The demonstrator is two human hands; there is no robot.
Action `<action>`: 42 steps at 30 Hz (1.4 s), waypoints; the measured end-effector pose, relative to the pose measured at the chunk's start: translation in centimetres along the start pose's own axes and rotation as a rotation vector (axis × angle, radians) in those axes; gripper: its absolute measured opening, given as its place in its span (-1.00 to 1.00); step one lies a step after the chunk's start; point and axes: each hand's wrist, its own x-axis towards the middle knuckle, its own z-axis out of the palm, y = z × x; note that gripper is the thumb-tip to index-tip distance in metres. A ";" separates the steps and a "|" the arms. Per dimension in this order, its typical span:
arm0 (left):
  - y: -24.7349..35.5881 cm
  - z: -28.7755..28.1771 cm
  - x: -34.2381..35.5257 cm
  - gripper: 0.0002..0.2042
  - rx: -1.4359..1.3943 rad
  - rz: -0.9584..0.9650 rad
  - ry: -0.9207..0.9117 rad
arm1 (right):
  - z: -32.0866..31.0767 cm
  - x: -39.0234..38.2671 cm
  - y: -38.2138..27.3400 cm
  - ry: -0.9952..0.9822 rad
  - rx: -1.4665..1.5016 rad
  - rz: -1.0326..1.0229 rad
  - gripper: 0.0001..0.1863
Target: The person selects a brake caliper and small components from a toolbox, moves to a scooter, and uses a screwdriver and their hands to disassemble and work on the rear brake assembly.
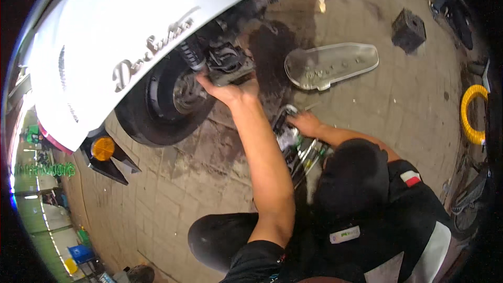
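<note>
My left hand [233, 93] reaches up beneath the scooter's engine casing [238, 76], beside the rear wheel [162, 102]. The thumb points toward the wheel hub and the palm lies against the metal; the fingers are mostly hidden behind it. Above this hand sit the black shock absorber [191, 56] and dark engine parts. Lower and to the right, my right hand [306, 124] reaches into a heap of metal tools [309, 152] on the ground. Its fingers are curled in, and what they hold is too small and blurred to name.
A white scooter body [126, 15] overhangs the upper left, with an orange reflector [102, 148] behind the wheel. On the paved floor lie a long metal cover [335, 66] and a dark block [408, 31]. A yellow coil [473, 114] sits at the right edge.
</note>
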 end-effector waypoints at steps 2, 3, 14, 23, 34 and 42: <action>-1.6 0.9 0.3 -0.48 -0.019 -0.004 0.082 | -0.3 -1.6 1.9 -0.050 0.050 -0.040 -0.55; -3.6 1.6 0.2 -0.48 -0.066 -0.027 0.045 | 0.4 -3.0 4.3 -0.064 0.060 -0.027 -0.54; -2.7 2.9 2.3 -0.49 -0.302 0.219 0.036 | -33.0 2.2 -3.0 0.349 0.734 -0.173 -0.62; -3.5 3.3 3.3 -0.51 -0.414 0.318 0.116 | -33.9 4.7 -10.2 0.661 0.174 -0.312 -0.67; -2.8 3.9 2.6 -0.52 -0.452 0.181 0.121 | -34.1 4.7 -9.9 0.783 0.071 -0.423 -0.58; -2.6 4.3 1.9 -0.56 -0.422 0.168 0.115 | -34.2 5.3 -9.6 0.644 -0.095 -0.415 -0.54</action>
